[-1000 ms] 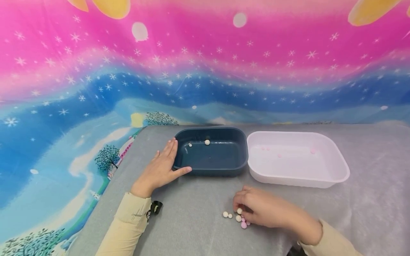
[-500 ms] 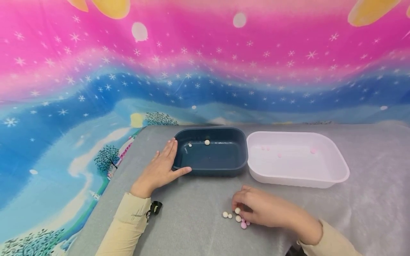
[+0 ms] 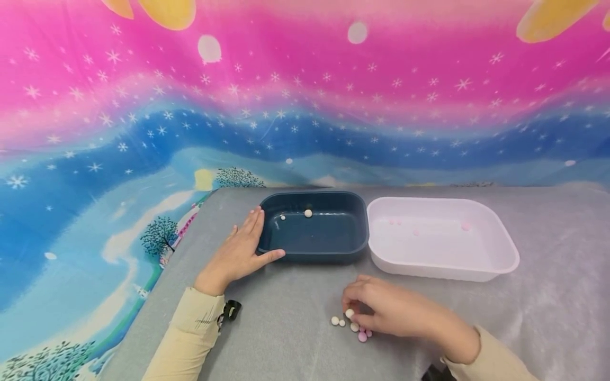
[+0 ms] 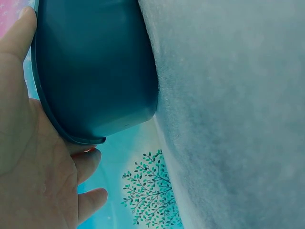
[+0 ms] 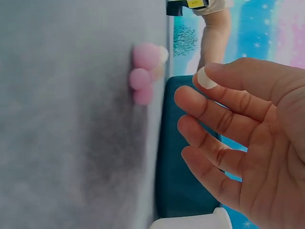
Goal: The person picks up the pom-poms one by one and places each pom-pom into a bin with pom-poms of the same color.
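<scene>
My right hand (image 3: 386, 307) pinches a small cream ball (image 5: 206, 78) between thumb and forefinger, just above the cloth. Close under it lie more cream balls (image 3: 335, 320) and a cluster of pink balls (image 5: 145, 56). At the dark teal basin (image 3: 312, 257), my left hand (image 3: 238, 256) rests against the left end, fingers along the side and thumb over the front rim. The left wrist view shows that hand's straight, spread fingers touching the basin's rim. Inside the basin sit two whitish balls (image 3: 308, 213), one larger than the other.
A white basin (image 3: 443, 270) stands right beside the teal one, with several pink balls (image 3: 465, 226) inside. Grey plush cloth (image 3: 286, 328) covers the table. Behind it hangs a colourful printed backdrop (image 3: 305, 106).
My right hand has shifted slightly left with the cream ball, drawing it away from the cluster. The left hand stays on the teal basin.
</scene>
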`<state>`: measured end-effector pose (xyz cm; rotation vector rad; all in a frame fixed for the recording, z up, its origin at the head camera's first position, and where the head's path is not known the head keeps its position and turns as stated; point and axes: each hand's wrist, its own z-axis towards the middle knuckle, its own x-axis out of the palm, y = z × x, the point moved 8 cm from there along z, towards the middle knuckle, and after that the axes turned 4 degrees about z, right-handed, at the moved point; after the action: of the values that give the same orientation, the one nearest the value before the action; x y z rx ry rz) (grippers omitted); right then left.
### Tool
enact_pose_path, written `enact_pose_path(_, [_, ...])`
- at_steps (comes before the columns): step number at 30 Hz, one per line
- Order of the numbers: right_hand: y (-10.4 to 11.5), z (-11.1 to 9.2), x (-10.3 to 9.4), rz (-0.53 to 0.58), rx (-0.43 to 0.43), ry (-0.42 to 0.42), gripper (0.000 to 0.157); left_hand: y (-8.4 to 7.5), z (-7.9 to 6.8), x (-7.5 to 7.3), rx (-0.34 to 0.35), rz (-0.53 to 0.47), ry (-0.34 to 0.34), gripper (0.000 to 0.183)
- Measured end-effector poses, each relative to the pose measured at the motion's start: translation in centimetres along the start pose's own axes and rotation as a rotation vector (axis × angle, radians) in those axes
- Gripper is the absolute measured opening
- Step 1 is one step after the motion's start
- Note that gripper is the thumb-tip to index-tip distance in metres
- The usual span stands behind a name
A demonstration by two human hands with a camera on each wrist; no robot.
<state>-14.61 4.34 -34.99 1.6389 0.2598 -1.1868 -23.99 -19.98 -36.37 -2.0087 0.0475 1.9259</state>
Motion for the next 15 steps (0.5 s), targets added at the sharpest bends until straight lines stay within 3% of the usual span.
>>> enact_pose_path(15, [0.91,0.77,-0.99,-0.009,0.000,-0.007,0.010,0.02,-0.13,-0.06,0.000,0.003,-0.005,0.113])
